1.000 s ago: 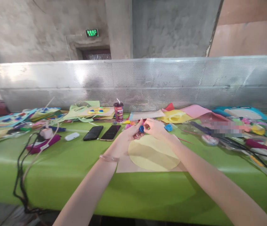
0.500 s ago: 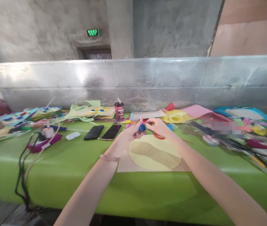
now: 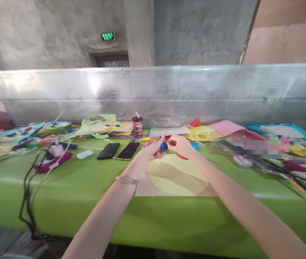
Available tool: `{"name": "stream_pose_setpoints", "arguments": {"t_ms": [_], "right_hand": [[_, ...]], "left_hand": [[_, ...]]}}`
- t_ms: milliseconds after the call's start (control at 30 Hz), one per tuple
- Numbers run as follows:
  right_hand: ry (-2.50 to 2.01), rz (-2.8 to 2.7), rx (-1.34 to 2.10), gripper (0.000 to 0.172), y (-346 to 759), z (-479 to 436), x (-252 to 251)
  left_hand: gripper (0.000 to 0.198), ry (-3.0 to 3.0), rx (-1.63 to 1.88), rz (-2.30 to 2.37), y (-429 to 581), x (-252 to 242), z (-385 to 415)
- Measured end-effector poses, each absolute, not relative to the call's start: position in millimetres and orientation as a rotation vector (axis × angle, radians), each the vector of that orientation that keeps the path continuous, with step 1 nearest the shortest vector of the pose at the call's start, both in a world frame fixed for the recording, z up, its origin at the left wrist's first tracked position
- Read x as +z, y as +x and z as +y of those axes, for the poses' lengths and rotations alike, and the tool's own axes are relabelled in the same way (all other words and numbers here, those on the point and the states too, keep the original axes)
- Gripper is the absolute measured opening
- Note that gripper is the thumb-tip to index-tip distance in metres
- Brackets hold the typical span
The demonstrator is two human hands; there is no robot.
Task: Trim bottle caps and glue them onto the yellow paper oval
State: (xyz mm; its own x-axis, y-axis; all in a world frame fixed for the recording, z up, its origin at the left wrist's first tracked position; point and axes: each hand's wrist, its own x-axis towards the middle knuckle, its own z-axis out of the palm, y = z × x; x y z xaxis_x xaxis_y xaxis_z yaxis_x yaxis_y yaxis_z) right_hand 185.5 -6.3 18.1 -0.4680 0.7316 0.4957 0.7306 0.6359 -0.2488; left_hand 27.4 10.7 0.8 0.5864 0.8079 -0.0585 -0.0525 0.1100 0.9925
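My left hand (image 3: 153,149) is closed around a small round blue object that looks like a bottle cap (image 3: 164,146), its thumb pointing up beside it. Close by on the right, my right hand (image 3: 179,144) has its fingers pinched together near the cap's edge; whatever sits between them is too small to make out. Below both hands lies a pale yellow paper oval (image 3: 178,176) on a light pinkish sheet (image 3: 142,189). Another blue piece (image 3: 195,145) rests just beyond my right wrist. A red ring-like piece (image 3: 182,157) is partly hidden under that hand.
Two phones (image 3: 108,151) and a white case (image 3: 84,154) lie to the left, near a purple power strip (image 3: 53,162) with cables. A drink cup (image 3: 137,126) with a straw stands behind. Coloured sheets (image 3: 224,128) line the back; cables and bags crowd the right of the green table (image 3: 88,208).
The view has shifted slightly. My right hand has turned a little and its fingers have curled more beside the blue cap; my left hand keeps its hold.
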Motion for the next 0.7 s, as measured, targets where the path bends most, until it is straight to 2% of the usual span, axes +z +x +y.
{"name": "stream_pose_setpoints", "arguments": {"t_ms": [700], "right_hand": [[-1.098,-2.224,0.112,0.022,188.3,-9.4,20.9]], "left_hand": [[0.058,1.312,0.744,0.681,26.8,7.8,2.1]]}}
